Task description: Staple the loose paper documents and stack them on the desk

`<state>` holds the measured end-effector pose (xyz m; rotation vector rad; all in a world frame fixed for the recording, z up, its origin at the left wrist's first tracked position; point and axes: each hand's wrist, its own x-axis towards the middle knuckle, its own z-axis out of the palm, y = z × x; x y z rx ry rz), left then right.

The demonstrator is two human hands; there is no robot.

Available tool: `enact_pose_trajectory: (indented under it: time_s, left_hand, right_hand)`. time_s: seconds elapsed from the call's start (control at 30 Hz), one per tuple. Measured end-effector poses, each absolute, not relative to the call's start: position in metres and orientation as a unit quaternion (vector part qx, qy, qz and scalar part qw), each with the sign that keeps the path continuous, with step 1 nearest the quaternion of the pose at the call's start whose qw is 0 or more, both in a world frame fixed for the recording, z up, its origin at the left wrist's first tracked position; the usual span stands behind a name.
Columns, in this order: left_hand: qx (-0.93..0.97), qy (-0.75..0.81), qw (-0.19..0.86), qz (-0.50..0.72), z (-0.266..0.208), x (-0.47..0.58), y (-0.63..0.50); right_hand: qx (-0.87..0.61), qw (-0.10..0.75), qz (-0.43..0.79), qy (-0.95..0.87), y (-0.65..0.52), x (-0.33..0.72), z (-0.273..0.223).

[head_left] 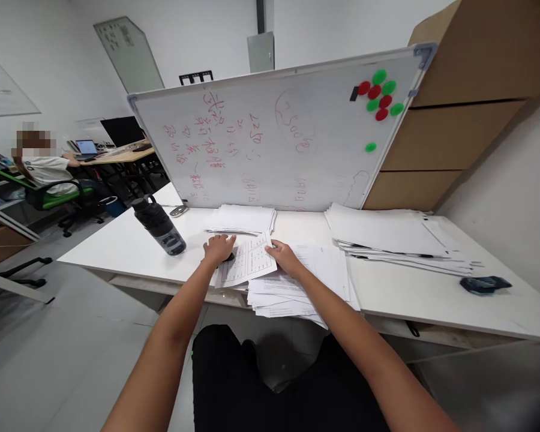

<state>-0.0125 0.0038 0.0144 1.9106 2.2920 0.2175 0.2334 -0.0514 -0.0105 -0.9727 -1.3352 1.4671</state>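
A printed sheet of paper [248,262] with table-like boxes is tilted up near the desk's front edge. My right hand [284,256] pinches its right edge between thumb and fingers. At the sheet's left side, my left hand [218,248] is curled over a small black object [228,258], mostly hidden by the hand, so I cannot make out its kind. Under my right forearm lies a loose, fanned stack of printed papers [306,291], overhanging the front edge. Behind my hands sits another paper stack [245,218].
A dark water bottle [159,225] stands on the left of the white desk [117,243]. At right are a large paper pile [387,234] and a dark object [485,284]. A whiteboard [261,144] leans behind, beside cardboard boxes [468,90]. A person [49,165] sits far left.
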Motion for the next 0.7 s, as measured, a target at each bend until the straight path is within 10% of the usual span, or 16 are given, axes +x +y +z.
enact_pose_trajectory:
  time_s: [0.7]
  left_hand:
    - [0.645,0.763,0.037,-0.030,-0.005,-0.002,0.009]
  right_hand:
    - [-0.397,0.456,0.571,-0.556,-0.056,0.238,-0.011]
